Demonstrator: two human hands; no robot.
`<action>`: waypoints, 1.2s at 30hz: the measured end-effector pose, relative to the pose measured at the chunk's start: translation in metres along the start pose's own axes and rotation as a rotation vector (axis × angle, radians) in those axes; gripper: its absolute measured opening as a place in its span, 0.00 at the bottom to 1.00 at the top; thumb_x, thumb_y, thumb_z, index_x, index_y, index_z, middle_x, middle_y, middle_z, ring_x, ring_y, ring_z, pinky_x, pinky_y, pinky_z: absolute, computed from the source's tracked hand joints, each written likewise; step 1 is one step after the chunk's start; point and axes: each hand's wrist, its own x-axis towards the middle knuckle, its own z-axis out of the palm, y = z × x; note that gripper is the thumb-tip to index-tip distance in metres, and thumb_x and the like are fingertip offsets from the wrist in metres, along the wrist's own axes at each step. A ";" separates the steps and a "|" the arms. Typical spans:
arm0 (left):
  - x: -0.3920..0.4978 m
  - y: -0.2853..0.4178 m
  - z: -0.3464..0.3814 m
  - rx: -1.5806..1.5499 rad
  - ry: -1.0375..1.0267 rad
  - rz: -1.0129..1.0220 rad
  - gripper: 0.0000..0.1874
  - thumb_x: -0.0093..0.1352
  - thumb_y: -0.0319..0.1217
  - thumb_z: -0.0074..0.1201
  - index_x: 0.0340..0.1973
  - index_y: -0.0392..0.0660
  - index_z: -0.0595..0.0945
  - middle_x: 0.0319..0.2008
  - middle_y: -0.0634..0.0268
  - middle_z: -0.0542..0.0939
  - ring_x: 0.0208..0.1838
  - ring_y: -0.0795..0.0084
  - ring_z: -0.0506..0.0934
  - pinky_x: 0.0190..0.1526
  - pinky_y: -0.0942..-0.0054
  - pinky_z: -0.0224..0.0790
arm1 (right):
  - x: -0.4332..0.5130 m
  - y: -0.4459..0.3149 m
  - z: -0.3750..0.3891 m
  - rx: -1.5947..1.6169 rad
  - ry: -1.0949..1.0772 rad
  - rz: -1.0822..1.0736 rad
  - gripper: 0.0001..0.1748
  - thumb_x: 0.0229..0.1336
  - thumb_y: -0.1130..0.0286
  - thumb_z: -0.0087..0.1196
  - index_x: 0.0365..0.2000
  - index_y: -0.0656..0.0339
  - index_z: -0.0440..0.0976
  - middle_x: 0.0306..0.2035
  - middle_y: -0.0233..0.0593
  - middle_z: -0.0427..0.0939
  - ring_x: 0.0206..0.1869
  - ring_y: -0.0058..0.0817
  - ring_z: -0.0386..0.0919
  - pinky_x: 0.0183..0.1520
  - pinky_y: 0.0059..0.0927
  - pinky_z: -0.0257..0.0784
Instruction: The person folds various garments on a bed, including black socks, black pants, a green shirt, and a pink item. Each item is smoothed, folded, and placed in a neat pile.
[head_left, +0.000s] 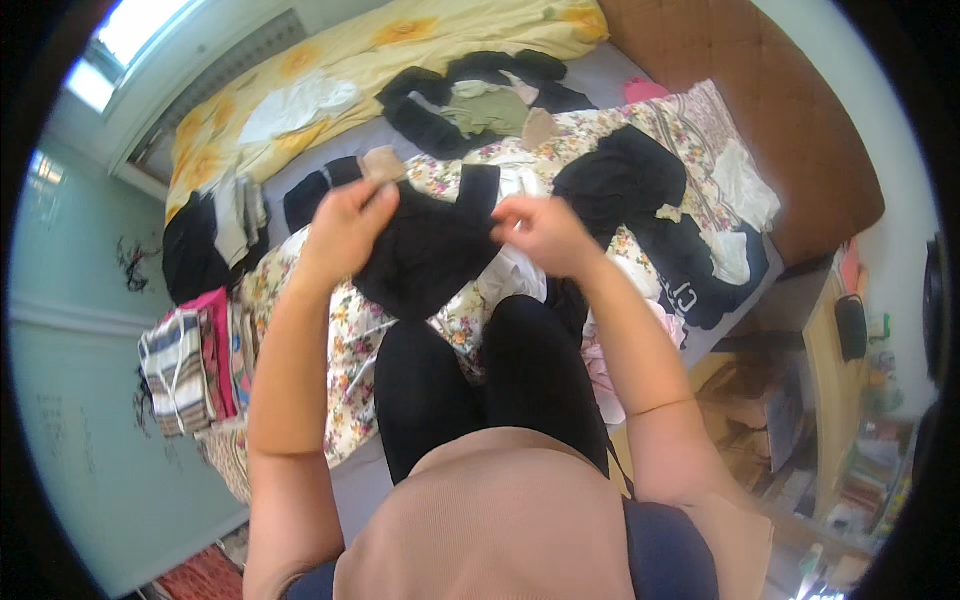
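A black garment (431, 259) is spread between my two hands, above a floral bedspread (352, 300). My left hand (345, 232) pinches its left side between thumb and fingers. At its right edge, my right hand (544, 232) has the fingers curled in on the fabric; slight blur softens both hands. Just beyond my left fingertips shows a beige cloth (384, 163). White fabric (517, 277) lies partly hidden under the garment, close to my black-clad knees. To the right of my right hand rests another crumpled black garment (626, 176).
Farther back lie black clothes (420, 124) with an olive cloth (491, 112), and a white cloth (304, 109) on a yellow blanket (465, 30). Folded textiles (180, 375) are stacked at left. A brown headboard (757, 112) and a dark garment with white lettering (690, 277) are right.
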 end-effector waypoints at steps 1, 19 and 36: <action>0.002 0.009 -0.007 -0.208 0.040 -0.017 0.19 0.70 0.42 0.50 0.32 0.34 0.78 0.20 0.61 0.74 0.26 0.76 0.70 0.32 0.70 0.64 | -0.001 -0.006 -0.010 0.114 0.038 -0.006 0.10 0.51 0.71 0.59 0.33 0.65 0.74 0.26 0.33 0.76 0.29 0.19 0.72 0.34 0.25 0.69; -0.020 0.123 -0.096 -1.010 0.073 -0.152 0.09 0.68 0.29 0.53 0.39 0.34 0.78 0.34 0.55 0.82 0.35 0.64 0.81 0.42 0.64 0.77 | -0.009 -0.070 -0.069 -0.689 0.414 -0.026 0.20 0.39 0.72 0.59 0.39 0.57 0.75 0.40 0.47 0.78 0.44 0.48 0.76 0.46 0.43 0.72; -0.008 0.130 -0.105 0.500 0.384 -0.128 0.12 0.62 0.28 0.49 0.37 0.36 0.81 0.23 0.55 0.80 0.20 0.66 0.79 0.29 0.68 0.72 | 0.019 -0.132 -0.137 0.504 0.537 -0.104 0.12 0.54 0.82 0.48 0.39 0.60 0.75 0.35 0.39 0.77 0.37 0.29 0.78 0.34 0.26 0.76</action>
